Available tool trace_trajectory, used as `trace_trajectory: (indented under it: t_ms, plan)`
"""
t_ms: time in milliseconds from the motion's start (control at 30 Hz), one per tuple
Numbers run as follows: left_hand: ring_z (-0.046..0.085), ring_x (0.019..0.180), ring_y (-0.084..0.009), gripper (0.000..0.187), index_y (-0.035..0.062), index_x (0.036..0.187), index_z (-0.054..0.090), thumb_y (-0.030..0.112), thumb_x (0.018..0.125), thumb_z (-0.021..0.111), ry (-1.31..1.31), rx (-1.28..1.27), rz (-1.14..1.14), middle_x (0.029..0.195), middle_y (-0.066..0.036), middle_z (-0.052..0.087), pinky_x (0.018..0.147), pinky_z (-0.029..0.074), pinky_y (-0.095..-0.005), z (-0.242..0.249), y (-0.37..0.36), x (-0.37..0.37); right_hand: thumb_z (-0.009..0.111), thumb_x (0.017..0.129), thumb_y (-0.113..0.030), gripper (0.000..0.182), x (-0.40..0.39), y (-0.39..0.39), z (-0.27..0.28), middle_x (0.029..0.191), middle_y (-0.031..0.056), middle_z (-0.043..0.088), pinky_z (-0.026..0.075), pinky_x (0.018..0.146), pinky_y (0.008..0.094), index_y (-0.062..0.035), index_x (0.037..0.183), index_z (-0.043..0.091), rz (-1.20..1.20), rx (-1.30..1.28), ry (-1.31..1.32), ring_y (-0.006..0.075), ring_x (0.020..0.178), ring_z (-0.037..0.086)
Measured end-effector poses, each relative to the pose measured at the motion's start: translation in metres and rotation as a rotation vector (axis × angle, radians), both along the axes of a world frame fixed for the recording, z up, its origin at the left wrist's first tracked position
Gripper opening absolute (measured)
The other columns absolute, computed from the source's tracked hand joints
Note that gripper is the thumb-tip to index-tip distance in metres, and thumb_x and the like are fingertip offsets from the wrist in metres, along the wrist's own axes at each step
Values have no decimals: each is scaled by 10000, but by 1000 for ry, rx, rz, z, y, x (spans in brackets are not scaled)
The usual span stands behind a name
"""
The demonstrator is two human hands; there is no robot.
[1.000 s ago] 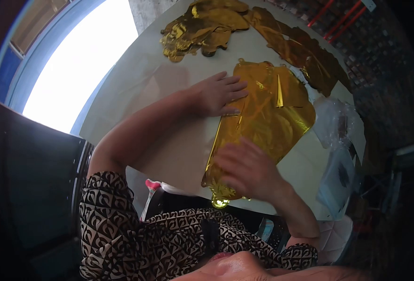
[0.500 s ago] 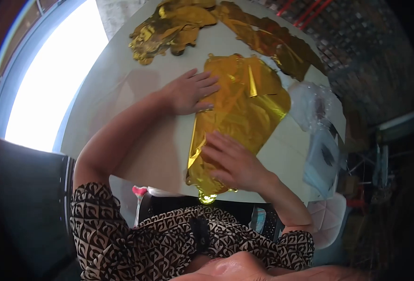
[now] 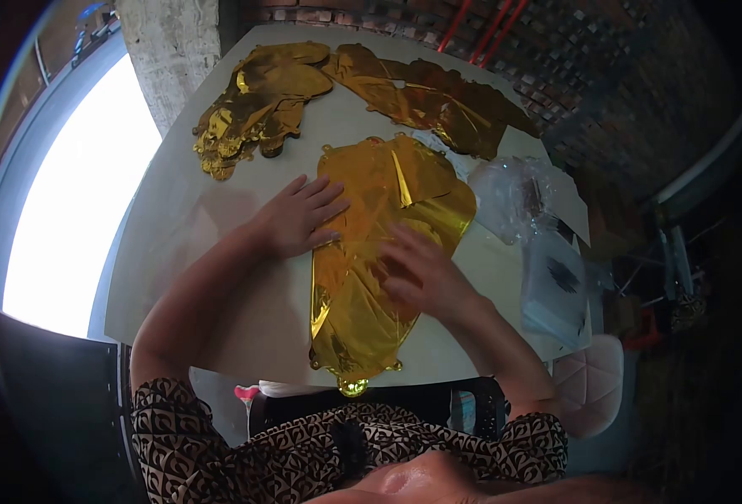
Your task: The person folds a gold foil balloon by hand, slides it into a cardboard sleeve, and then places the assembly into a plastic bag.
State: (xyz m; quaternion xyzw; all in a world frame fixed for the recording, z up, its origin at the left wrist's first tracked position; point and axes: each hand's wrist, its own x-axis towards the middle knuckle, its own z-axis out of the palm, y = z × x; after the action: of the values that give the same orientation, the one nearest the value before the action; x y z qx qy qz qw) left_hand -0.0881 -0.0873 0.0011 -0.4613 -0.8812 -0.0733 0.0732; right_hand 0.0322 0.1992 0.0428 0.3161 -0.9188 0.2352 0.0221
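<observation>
Our left hand (image 3: 295,220) rests splayed on the foil (image 3: 363,223) as our right hand (image 3: 430,273), fingers seemingly apart, shifts upward, uncovering the end below.

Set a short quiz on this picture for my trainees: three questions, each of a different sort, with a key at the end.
1. True or false: the left hand touches the front gold foil piece on its right-hand side.

2. Multiple choice: as seen in the picture, where is the clear plastic packaging?
a) to the left of the front gold foil piece
b) to the right of it
c) on top of it

3. Short answer: near which edge of the table do the other gold foil pieces lie?

Key: 1. False, it is on the left-hand side. 2. b. 3. The far edge.
</observation>
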Motion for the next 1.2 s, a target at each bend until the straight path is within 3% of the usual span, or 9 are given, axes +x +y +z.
trace_trajectory:
  t_ms: [67,167,367,600,800,900,1000,1067,1200]
  plan:
    - [245,1485,-330,614,119,1501,401,496,1016,410,19,13,-6,1583,-155,325,1205,169,-508,-1,1,1,656,917,-305,401,-32,15,2,1351,226,551,448,1031,413,-24,1203,643,-211,-169,-72,382,1224,550]
    - [252,1481,-326,612,117,1498,404,495,1017,408,14,-14,9,1577,-156,333,1203,175,-508,3,2,0,651,901,-258,348,-73,19,19,1279,226,585,458,1001,414,-21,1156,656,-260,18,-71,377,1155,584]
    - [256,1480,-320,617,116,1505,391,496,1018,406,16,-32,29,1587,-143,319,1206,172,-497,2,2,2,696,844,-281,395,-115,-25,2,1198,149,589,471,954,444,-70,1167,613,45,188,209,355,1108,580]
    - [259,1481,-316,648,123,1524,354,510,1009,417,4,-60,24,1595,-122,309,1210,172,-489,-3,4,-2,701,859,-475,650,-93,-34,-3,1405,190,503,404,1085,439,-62,1337,550,-17,250,81,369,1298,486]
    - [257,1481,-324,644,124,1518,363,512,1008,420,-1,-63,25,1588,-149,313,1199,187,-513,-3,1,-3,690,867,-484,676,-89,-34,5,1474,200,450,357,1130,448,-71,1378,529,-27,309,-2,375,1353,436]
    - [267,1474,-342,627,86,1500,376,453,1002,476,10,27,35,1567,-181,335,1191,185,-539,4,5,-1,711,823,-459,556,-86,-32,1,1275,166,553,421,1034,449,-55,1192,613,3,198,137,345,1211,525]
    - [299,1454,-364,605,35,1475,386,335,980,560,54,82,102,1545,-195,359,1179,242,-511,7,19,-2,709,838,-437,583,-87,-33,8,1362,169,531,407,1069,445,-64,1269,590,-6,263,26,355,1254,509]
    - [351,1423,-368,570,-4,1448,403,205,954,598,-371,598,-60,1523,-201,385,1156,311,-458,-14,29,-12,714,825,-422,535,-90,-32,-1,1289,153,557,426,1032,444,-57,1202,608,-5,254,48,347,1199,533]
    - [422,1362,-372,509,-13,1403,446,148,941,586,-96,399,68,1465,-209,443,1116,367,-431,1,46,5,723,802,-382,421,-92,-32,0,1094,119,603,469,929,439,-39,1027,628,5,204,85,326,1052,584]
